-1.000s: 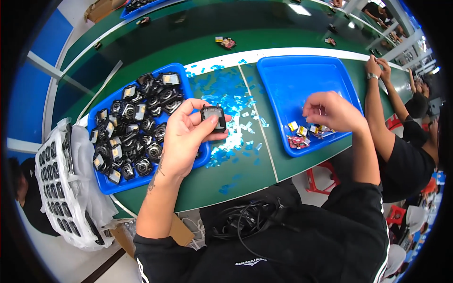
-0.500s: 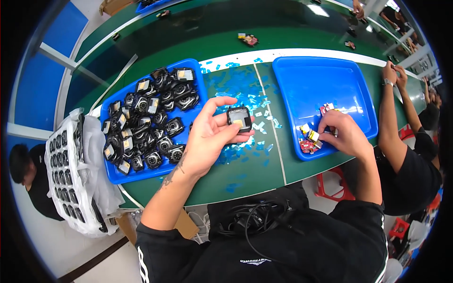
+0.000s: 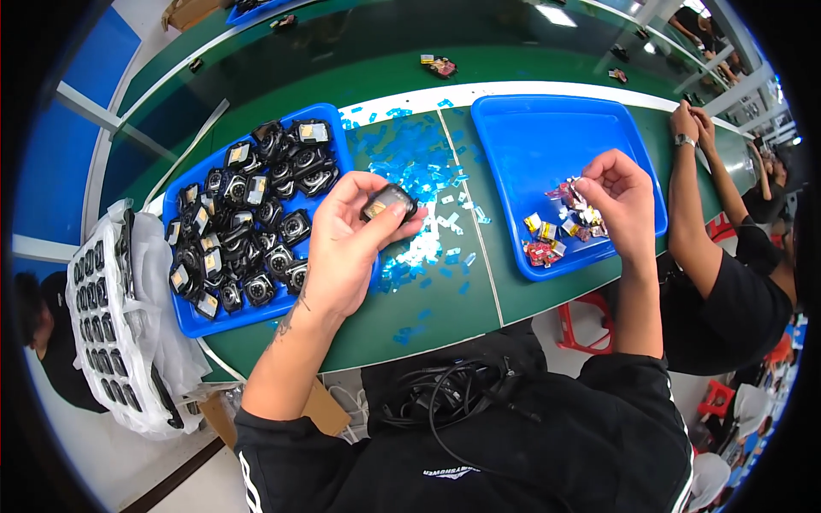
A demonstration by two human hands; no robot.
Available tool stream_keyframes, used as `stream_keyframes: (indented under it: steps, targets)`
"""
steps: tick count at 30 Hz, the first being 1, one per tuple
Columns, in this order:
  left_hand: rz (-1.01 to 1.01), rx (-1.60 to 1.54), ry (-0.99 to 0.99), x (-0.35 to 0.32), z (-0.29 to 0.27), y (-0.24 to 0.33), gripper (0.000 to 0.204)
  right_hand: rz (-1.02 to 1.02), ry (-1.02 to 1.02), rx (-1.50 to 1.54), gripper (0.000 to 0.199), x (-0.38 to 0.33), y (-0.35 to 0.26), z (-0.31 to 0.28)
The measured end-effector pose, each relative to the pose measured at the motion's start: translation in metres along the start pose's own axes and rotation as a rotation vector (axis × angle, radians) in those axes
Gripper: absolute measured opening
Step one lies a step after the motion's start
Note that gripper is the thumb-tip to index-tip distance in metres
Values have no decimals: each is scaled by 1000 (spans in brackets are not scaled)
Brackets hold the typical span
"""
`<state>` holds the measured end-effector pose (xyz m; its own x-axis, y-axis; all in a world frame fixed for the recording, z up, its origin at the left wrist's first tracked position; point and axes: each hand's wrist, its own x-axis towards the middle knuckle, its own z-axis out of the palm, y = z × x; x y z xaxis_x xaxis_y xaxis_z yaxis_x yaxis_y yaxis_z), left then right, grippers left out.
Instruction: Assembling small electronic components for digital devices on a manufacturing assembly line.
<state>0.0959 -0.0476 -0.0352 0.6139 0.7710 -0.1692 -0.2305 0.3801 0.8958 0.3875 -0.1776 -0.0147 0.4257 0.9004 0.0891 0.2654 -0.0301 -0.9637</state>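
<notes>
Between left fingers (image 3: 383, 224), squarish black casing (image 3: 388, 196)

Green table (image 3: 462, 286) bears two blue trays (image 3: 547, 145), shiny blue bits (image 3: 410, 175) scattered between

On my feed, blue panels (image 3: 98, 60) in a pale metal frame (image 3: 85, 107) line the left, above a light grey floor (image 3: 111, 453). I see a red plastic stool (image 3: 568, 327) by the green surface (image 3: 368, 342); a bright reflection (image 3: 556, 15) gleams beyond.
</notes>
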Motion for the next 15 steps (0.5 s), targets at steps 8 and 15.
stream_keyframes:
  steps: [8, 15]
  targets:
    - [76, 46, 19, -1, 8, -5, 40, -11, -215, 240, 14, -3, -12, 51]
    - [189, 454, -199, -7, 13, -6, 13, 82, -346, 386, 12, -7, -20, 104]
